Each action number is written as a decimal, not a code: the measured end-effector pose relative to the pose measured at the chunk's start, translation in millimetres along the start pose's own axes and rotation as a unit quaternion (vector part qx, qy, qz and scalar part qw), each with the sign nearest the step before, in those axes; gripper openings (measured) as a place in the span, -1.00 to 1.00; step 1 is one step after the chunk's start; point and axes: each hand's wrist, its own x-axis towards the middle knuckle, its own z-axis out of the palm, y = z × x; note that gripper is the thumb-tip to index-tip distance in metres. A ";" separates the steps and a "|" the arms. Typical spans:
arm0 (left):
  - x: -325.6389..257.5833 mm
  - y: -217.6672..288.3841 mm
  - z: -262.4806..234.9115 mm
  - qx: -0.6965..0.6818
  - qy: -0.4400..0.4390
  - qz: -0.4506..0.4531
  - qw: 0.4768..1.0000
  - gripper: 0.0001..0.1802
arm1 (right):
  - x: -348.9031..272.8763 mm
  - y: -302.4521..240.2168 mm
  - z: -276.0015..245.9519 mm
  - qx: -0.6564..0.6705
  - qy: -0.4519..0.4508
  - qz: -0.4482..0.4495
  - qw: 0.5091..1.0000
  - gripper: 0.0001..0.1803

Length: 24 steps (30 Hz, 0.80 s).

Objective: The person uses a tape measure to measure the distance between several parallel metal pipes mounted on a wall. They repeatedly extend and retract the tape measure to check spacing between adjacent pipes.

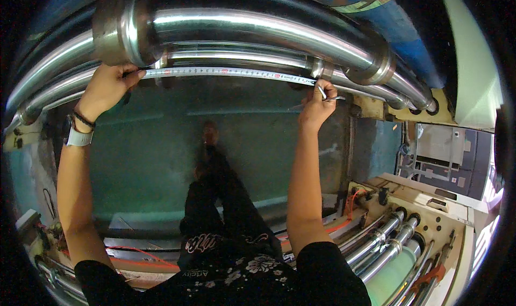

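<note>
A white measuring tape (236,72) with dark marks and a few red ones stretches between my hands, along the lower side of the shiny metal rollers (258,26). My left hand (110,85) pinches the tape's left end beneath a wide metal collar (122,31). At the other end my right hand (318,106) grips the tape between thumb and fingers, just below a smaller collar (321,68). A thin silvery tool, its kind unclear, sticks out of the right fingers. A watch with a pale strap (79,138) is on my left wrist.
More rollers (389,247) sit in a cream machine frame (457,220) at the lower right. Orange tubing (352,204) runs behind me. A green floor (156,161) lies below, with my legs on it. Blue cylinder (398,26) at upper right; grey cabinets (441,147) farther right.
</note>
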 end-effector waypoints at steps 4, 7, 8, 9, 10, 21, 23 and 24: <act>-1.9 3.4 -4.2 0.059 -0.013 0.016 0.998 -0.72 | 5.1 19.7 0.9 -0.081 0.032 -0.067 0.994 -0.91; 0.7 -4.5 -4.9 0.024 -0.013 0.057 0.998 -0.67 | 8.2 25.0 -1.9 -0.063 0.038 -0.098 0.992 -0.89; 0.8 0.9 -7.2 0.034 -0.033 0.023 0.999 -0.66 | 9.1 27.0 -1.9 -0.067 0.027 -0.100 0.992 -0.89; 4.7 -9.0 -6.6 0.056 -0.027 0.069 0.996 -0.66 | 9.3 25.1 -2.7 -0.073 0.018 -0.105 0.992 -0.90; 7.6 -11.5 -7.1 0.066 -0.048 0.060 0.995 -0.66 | 12.5 27.1 -6.4 -0.083 0.014 -0.102 0.991 -0.91; 5.0 -6.8 -8.3 0.101 -0.036 0.086 0.990 -0.70 | 11.0 20.5 -2.5 -0.055 -0.009 -0.107 0.993 -0.82; 7.0 -13.6 -3.4 0.102 -0.021 0.091 0.990 -0.71 | 8.3 19.4 -3.4 -0.058 -0.012 -0.074 0.996 -0.83; 7.8 -13.8 -3.1 0.096 -0.024 0.092 0.991 -0.71 | 11.4 21.7 -6.0 -0.066 -0.014 -0.079 0.995 -0.83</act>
